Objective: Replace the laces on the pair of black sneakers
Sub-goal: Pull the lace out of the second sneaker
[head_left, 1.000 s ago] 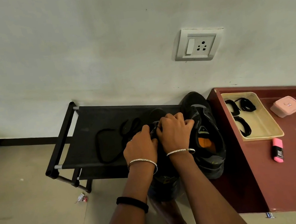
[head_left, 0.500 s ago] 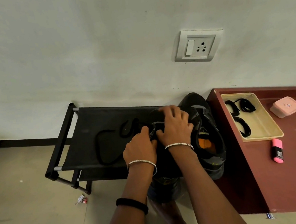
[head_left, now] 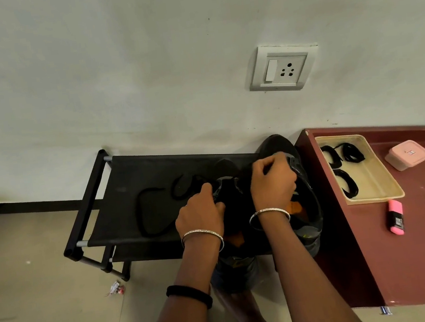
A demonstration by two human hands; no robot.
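Looks like the unlacing stage, centre frame: left hand (head_left: 199, 212) grips the middle sneaker (head_left: 231, 199), right hand (head_left: 272, 180) pinches the right sneaker (head_left: 310, 202)'s upper. Next up: fresh laces (head_left: 351, 153) from the tray (head_left: 388, 183).

A loose lace (head_left: 148, 215) lies on the left part of the shoe rack (head_left: 118, 189). Two sneakers (head_left: 310, 202) sit on its right end. Right of them is the tabletop (head_left: 422, 263), with a tray (head_left: 376, 182) holding laces (head_left: 351, 153), a box (head_left: 408, 155) to the tray's right, and a highlighter (head_left: 396, 216) below the tray in the frame.
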